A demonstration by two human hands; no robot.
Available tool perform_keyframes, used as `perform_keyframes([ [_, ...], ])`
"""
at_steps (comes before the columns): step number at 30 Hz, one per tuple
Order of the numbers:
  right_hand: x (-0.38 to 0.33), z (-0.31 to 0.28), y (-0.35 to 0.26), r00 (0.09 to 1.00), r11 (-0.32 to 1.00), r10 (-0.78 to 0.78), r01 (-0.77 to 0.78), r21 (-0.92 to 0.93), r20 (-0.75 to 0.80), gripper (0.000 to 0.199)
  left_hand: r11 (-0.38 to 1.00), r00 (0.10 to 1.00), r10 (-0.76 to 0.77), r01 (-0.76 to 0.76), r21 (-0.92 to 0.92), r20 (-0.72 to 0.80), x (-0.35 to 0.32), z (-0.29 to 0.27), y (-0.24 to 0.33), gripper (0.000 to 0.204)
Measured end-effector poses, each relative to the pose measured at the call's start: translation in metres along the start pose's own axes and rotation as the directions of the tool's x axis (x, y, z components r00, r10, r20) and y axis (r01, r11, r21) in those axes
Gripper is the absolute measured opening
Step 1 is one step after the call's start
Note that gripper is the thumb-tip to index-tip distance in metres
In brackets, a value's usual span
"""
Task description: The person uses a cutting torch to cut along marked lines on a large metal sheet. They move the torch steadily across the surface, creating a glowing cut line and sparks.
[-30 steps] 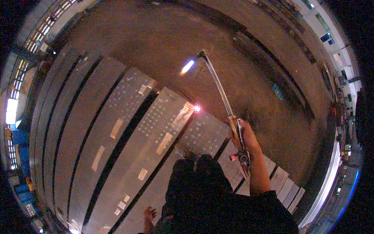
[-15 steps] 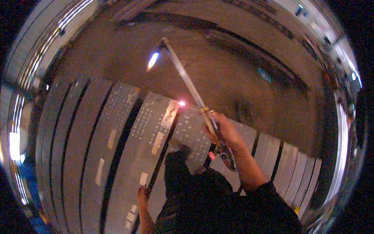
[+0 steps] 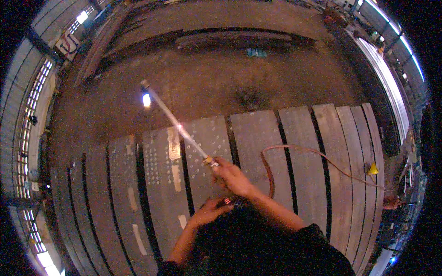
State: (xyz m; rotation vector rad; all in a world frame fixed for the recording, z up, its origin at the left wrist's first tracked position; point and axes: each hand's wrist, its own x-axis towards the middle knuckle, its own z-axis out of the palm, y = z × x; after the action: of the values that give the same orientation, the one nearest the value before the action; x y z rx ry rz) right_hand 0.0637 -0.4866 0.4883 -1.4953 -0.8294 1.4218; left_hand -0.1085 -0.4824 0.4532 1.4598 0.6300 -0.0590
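Note:
A long metal cutting torch (image 3: 165,109) slants up and left in front of me, a bright blue-white flame (image 3: 146,100) burning at its bent head. My right hand (image 3: 234,178) is wrapped round its handle just behind the brass fitting. At the handle's rear end, close to my body, my left hand (image 3: 211,213) has its fingers at a small red knob (image 3: 227,201); the dark clothing partly hides this spot. Below the torch lie flat grey steel plates (image 3: 258,133) side by side, with rows of small ring marks on some. A shiny strip (image 3: 174,143) shows on one plate.
A reddish hose (image 3: 299,146) curves over the plates to the right. Near their right edge stands a yellow object (image 3: 373,169). Dark gaps separate the plates. Beyond them is brown floor (image 3: 198,69), with a teal object (image 3: 256,53) and long dark beams (image 3: 239,39) farther back.
The torch has swung lower and left, its lit head dropping with it. My left hand has come up from the lower left to the torch's rear end. My view has turned, showing the hose.

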Motion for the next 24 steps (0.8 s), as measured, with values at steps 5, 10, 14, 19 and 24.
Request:
perform_keyframes([
  [5,-0.041,0.020,0.021,0.987,0.986,0.021,0.006,0.168,-0.159,0.059,0.975,0.972,-0.216,0.219,-0.024,0.090,-0.029,0.004,-0.025,0.054],
  [10,-0.059,0.050,0.024,0.952,0.975,0.077,-0.010,0.222,-0.297,0.039,0.973,0.961,-0.220,0.229,-0.035,0.168,-0.060,-0.003,-0.038,0.056],
  [14,-0.048,0.065,0.045,0.960,0.978,0.073,-0.016,0.208,-0.269,0.032,0.968,0.979,-0.191,0.200,-0.149,0.073,-0.075,-0.005,-0.099,0.052],
  [19,0.030,0.063,0.102,0.956,0.993,0.112,-0.101,0.054,-0.273,0.041,0.780,0.931,-0.364,0.311,-0.542,0.011,-0.072,-0.059,-0.157,0.048],
  [24,0.168,0.080,0.237,0.935,0.981,0.173,-0.192,-0.034,-0.309,0.055,0.430,0.813,-0.570,0.169,-0.887,-0.122,-0.092,-0.107,-0.234,0.049],
])
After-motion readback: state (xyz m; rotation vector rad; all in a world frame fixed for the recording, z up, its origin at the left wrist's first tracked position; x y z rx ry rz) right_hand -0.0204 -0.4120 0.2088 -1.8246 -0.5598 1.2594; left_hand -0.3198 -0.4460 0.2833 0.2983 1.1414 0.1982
